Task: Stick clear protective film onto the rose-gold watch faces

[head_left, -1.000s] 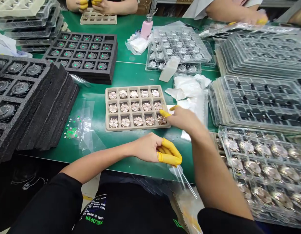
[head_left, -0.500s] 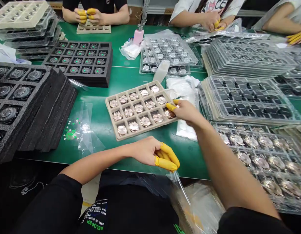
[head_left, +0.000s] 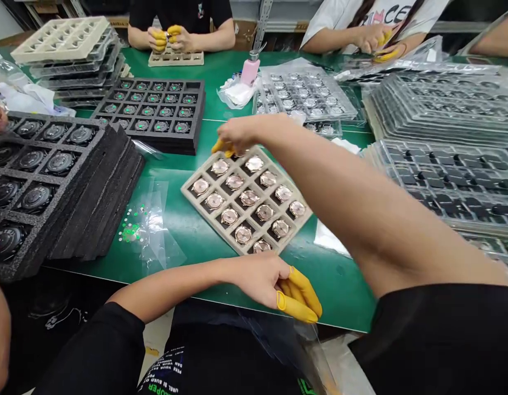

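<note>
A beige compartment tray (head_left: 221, 198) lies slanted on the green table, holding rose-gold watch heads (head_left: 249, 198) in its cells. My right hand (head_left: 237, 137) reaches across to its far corner. Its yellow-covered fingers are closed over the rim there, partly hiding the top cell. At the table's front edge, my left hand (head_left: 274, 285) is closed, its fingers in yellow finger cots. Clear plastic film (head_left: 320, 345) hangs from those fingertips; its full shape cannot be made out.
Black foam trays (head_left: 114, 159) of watch parts stand stacked at left; another black tray (head_left: 194, 118) lies behind. Clear plastic trays (head_left: 443, 109) pile up at right. Green dots (head_left: 131, 231) lie on film, and a pink bottle (head_left: 249, 70) stands behind. Co-workers sit opposite.
My right hand has swung from the tray's right end to its far left, and the tray has turned on the table. My left hand stays low, holding film. Another person's hand appears at left.
</note>
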The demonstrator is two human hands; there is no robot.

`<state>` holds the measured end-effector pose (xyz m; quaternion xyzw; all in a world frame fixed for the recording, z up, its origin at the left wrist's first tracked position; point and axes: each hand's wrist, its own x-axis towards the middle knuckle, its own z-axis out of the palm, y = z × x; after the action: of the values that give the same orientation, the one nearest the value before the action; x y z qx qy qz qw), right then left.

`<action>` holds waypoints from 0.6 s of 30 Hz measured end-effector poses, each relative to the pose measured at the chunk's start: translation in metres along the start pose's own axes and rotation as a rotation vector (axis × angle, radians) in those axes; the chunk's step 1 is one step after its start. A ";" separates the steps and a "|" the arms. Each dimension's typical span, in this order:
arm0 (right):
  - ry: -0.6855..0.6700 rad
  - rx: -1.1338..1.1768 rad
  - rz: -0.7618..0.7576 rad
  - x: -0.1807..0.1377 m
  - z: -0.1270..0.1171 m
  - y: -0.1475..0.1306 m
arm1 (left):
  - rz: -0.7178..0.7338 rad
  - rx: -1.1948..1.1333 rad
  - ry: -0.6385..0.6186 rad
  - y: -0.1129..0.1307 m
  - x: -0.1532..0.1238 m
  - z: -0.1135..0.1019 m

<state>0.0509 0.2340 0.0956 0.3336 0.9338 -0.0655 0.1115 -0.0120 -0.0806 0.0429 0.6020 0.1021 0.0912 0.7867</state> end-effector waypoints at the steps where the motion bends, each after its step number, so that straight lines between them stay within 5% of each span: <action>1: -0.010 -0.010 -0.033 0.021 -0.005 -0.014 | -0.007 -0.007 -0.008 -0.001 0.000 -0.001; 6: 0.093 -0.007 -0.193 0.098 -0.019 -0.073 | -0.103 0.051 0.063 0.002 0.014 -0.009; 10: 0.222 -0.286 -0.331 0.103 -0.025 -0.097 | -0.137 0.141 0.169 0.028 -0.001 -0.009; 12: 0.291 -0.401 -0.368 0.091 -0.024 -0.105 | -0.107 0.117 0.257 0.043 -0.046 -0.011; 15: 0.300 -0.510 -0.412 0.070 -0.017 -0.115 | -0.004 0.078 0.566 0.053 -0.148 -0.022; 18: 0.229 -0.597 -0.477 0.059 -0.006 -0.122 | 0.014 0.113 0.667 0.055 -0.233 -0.037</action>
<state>-0.0724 0.1775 0.0919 0.0656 0.9695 0.2223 0.0801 -0.2473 -0.0942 0.0982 0.5822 0.3544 0.2828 0.6749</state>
